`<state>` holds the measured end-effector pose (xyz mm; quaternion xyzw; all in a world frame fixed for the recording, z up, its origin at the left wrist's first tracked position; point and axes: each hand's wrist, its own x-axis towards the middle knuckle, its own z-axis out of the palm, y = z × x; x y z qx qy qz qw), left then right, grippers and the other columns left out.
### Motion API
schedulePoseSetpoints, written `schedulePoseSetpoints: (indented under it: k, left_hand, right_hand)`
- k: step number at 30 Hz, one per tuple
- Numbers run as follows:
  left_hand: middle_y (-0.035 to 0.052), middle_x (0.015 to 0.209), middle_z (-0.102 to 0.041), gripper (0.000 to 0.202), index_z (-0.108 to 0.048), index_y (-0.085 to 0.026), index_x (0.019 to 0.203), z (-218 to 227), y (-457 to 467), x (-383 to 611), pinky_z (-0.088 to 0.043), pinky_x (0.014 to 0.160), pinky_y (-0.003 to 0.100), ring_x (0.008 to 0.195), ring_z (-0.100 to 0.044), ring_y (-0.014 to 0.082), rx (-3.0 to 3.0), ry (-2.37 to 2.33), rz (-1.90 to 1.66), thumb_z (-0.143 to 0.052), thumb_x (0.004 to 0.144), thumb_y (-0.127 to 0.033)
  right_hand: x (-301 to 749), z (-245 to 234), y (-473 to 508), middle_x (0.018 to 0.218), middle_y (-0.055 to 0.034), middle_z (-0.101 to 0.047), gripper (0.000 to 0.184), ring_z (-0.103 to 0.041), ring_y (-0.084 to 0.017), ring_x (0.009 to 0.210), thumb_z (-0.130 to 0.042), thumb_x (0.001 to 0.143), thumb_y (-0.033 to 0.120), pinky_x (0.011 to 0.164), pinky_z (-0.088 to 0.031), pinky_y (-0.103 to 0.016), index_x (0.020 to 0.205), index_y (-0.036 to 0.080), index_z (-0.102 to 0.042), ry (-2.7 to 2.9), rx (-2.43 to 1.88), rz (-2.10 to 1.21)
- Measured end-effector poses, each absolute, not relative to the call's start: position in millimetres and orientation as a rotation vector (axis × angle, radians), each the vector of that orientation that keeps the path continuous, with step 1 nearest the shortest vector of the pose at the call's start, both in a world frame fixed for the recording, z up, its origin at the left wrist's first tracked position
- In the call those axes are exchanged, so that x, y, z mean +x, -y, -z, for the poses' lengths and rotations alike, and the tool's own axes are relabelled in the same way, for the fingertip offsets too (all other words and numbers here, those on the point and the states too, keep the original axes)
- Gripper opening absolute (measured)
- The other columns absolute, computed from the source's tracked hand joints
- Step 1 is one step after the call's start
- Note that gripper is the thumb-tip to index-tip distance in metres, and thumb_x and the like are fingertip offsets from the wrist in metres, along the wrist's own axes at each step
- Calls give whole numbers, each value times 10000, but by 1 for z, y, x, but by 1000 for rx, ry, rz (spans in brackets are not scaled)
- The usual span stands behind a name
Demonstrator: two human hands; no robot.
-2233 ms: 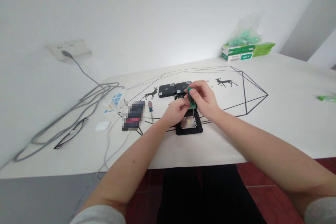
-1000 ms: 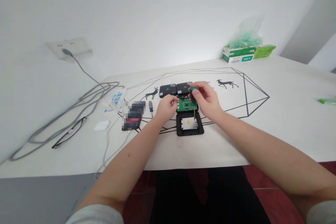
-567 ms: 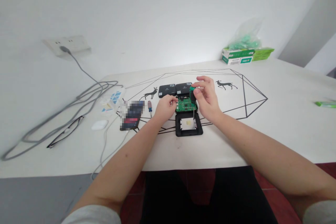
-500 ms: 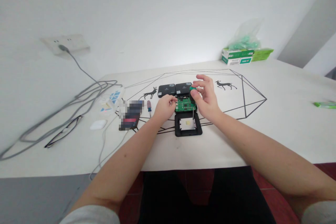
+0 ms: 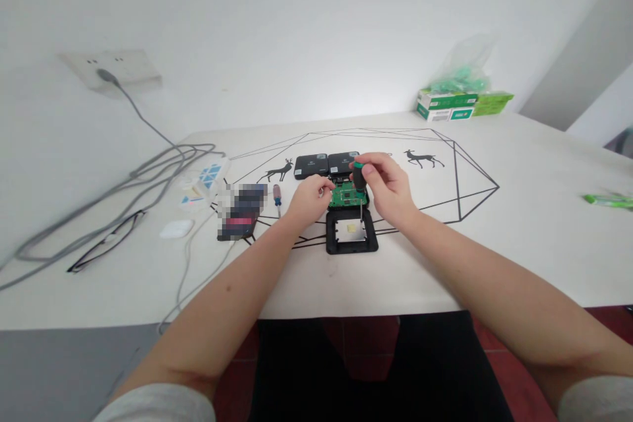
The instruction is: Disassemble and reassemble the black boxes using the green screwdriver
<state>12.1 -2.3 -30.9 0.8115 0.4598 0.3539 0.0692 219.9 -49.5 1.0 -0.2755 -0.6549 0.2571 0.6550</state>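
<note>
My right hand (image 5: 388,188) is closed on a green-capped black screwdriver (image 5: 359,178), held upright with its thin shaft pointing down at the near edge of a green circuit board (image 5: 347,196). My left hand (image 5: 307,199) is curled at the board's left edge, steadying it. In front of the board lies an open black square casing (image 5: 351,237) with a pale pad inside. Two closed black boxes (image 5: 327,163) sit just behind the board.
A second screwdriver (image 5: 277,196) and a blurred dark object (image 5: 238,218) lie left of my hands. Farther left are a white earbud case (image 5: 176,229), glasses (image 5: 105,243), a power strip (image 5: 202,182) and grey cables (image 5: 103,198). Green boxes (image 5: 459,102) stand at the back right.
The board, first hidden under my hands, now shows. My right hand's fingers, lifted half a second ago, have closed round the screwdriver handle again. The view shifted slightly.
</note>
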Motion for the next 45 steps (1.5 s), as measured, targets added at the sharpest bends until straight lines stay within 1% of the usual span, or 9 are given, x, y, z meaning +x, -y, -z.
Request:
schedulePoseSetpoints:
  k: [8,12,15,18,21,25,30,37,45]
  left_hand:
    - [33,855,-701,205,-738,-208,882,31,2,12,-540,800,346,826,-655,212,2492,-1350,-1073,-571,855,-93]
    - [53,895,-713,209,-740,-202,907,30,4,13,-550,871,376,904,-668,232,2571,-1282,-1002,-561,889,-97]
    - [82,991,-728,195,-754,-198,980,31,5,13,-543,966,425,1015,-663,261,2638,-1236,-983,-581,916,-131]
    - [105,1130,-730,224,-752,-202,1106,34,4,13,-518,1052,470,1129,-640,287,2673,-1255,-958,-628,921,-182]
    - [128,1248,-716,273,-732,-199,1188,41,1,12,-481,1114,512,1215,-616,316,2698,-1316,-879,-662,929,-253]
    - [157,1288,-708,300,-700,-178,1248,45,-7,2,-479,1116,512,1248,-609,330,2673,-1468,-839,-561,996,-266]
    - [204,1231,-719,388,-712,-151,1211,36,-12,-25,-516,1036,522,1208,-621,373,2651,-1853,-666,-548,870,-62]
    - [174,1105,-755,214,-789,-183,988,32,-11,-30,-550,927,490,1053,-684,357,2618,-1919,-523,-600,903,-131]
    - [132,1107,-776,211,-829,-214,946,20,-2,-15,-527,1006,478,1085,-695,317,2486,-2000,-405,-647,973,-317]
  right_hand:
    - [220,1,43,1028,-25,-606,305,-610,-180,848,-776,909,478,696,-560,-355,1139,309,-670,1524,-631,-458]
    - [222,-3,51,1305,-98,-610,249,-618,-267,1217,-562,1047,488,863,-619,-449,1178,322,-693,1577,-626,-374]
    - [222,-4,52,1448,-112,-546,260,-549,-305,1375,-569,1036,524,886,-642,-470,1160,312,-654,1550,-665,-370]
    - [221,0,46,1546,-103,-457,288,-632,-270,1280,-637,998,540,861,-668,-436,1157,310,-571,1524,-664,-447]
    - [220,3,41,1584,-99,-433,340,-725,-197,1013,-677,975,538,757,-686,-403,1141,311,-485,1503,-641,-540]
    - [219,3,43,1482,-81,-580,380,-698,-145,789,-722,941,556,628,-663,-358,1122,314,-493,1478,-634,-613]
    - [220,2,48,1165,-50,-734,251,-745,-187,869,-516,1062,514,772,-663,-416,1156,306,-623,1470,-584,-680]
    - [221,1,44,1034,-41,-672,222,-648,-197,906,-621,993,467,757,-582,-379,1121,288,-647,1493,-654,-425]
    - [223,1,38,971,4,-566,291,-563,-172,843,-813,853,374,766,-529,-366,1042,284,-611,1478,-736,-351]
